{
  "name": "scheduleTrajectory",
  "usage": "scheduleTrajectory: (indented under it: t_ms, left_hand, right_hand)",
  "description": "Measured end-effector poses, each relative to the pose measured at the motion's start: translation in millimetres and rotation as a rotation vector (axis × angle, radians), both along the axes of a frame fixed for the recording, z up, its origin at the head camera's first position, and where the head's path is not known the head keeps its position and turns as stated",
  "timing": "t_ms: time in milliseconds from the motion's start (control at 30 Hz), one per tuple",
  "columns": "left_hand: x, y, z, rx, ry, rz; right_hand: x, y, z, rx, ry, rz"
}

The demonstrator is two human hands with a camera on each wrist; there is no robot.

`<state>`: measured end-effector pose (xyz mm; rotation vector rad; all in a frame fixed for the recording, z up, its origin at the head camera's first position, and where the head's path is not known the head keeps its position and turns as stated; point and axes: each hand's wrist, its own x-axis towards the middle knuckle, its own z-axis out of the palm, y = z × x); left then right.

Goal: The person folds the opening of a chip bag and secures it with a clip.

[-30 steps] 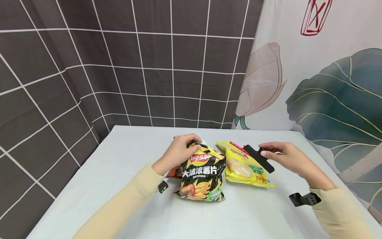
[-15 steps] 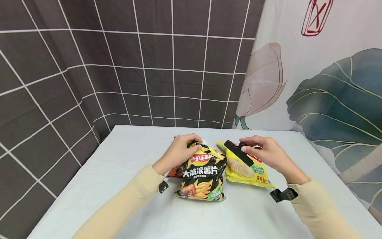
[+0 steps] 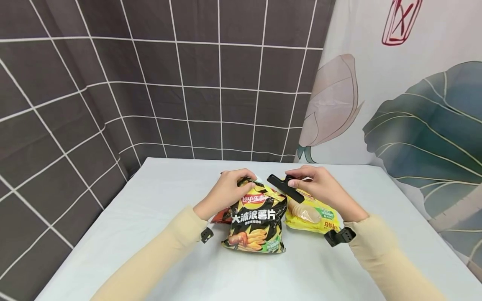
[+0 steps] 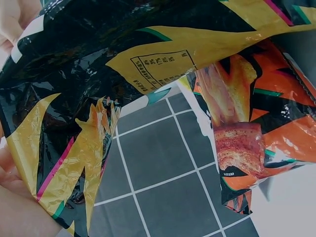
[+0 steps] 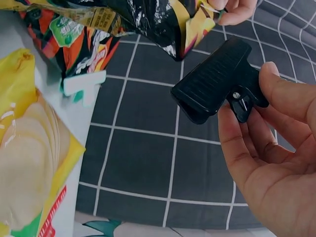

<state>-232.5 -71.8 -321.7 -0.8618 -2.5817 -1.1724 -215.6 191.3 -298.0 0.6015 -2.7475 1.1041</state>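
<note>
My left hand (image 3: 227, 190) grips the folded top of a black and yellow Lay's chip bag (image 3: 254, 225), which stands tilted on the table. Between thumb and fingers, my right hand (image 3: 324, 188) pinches a wide black bag clip (image 5: 212, 81) by its handles. The clip hangs in the air close to the right of the black bag's top, apart from it in the right wrist view. Under the right hand lies a yellow chip bag (image 3: 312, 217), partly covered by hand and clip. An orange-red chip bag (image 4: 266, 108) is mostly hidden behind the black one.
In the right wrist view, a pale teal and white clip (image 5: 85, 85) lies by the orange-red bag. The white tabletop (image 3: 180, 184) reaches back to a dark gridded cloth (image 3: 196, 104). A printed curtain (image 3: 339, 125) hangs at the right.
My right hand has carried the black clip leftward across the yellow bag to beside the black bag's top. The left hand and the black bag have stayed in place.
</note>
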Motion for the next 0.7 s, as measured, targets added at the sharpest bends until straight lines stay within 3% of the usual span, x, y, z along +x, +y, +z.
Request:
scheduleTrajectory:
  t_ms: [400, 700]
  left_hand:
    - [-1.2, 1.0, -0.8, -0.012, 0.006, 0.009]
    - [-0.9, 1.9, -2.4, -0.005, 0.014, -0.001]
  right_hand:
    - [-4.7, -15.3, -1.3, -0.012, 0.081, 0.015]
    - [-5.2, -19.1, 1.0, -0.009, 0.087, 0.031]
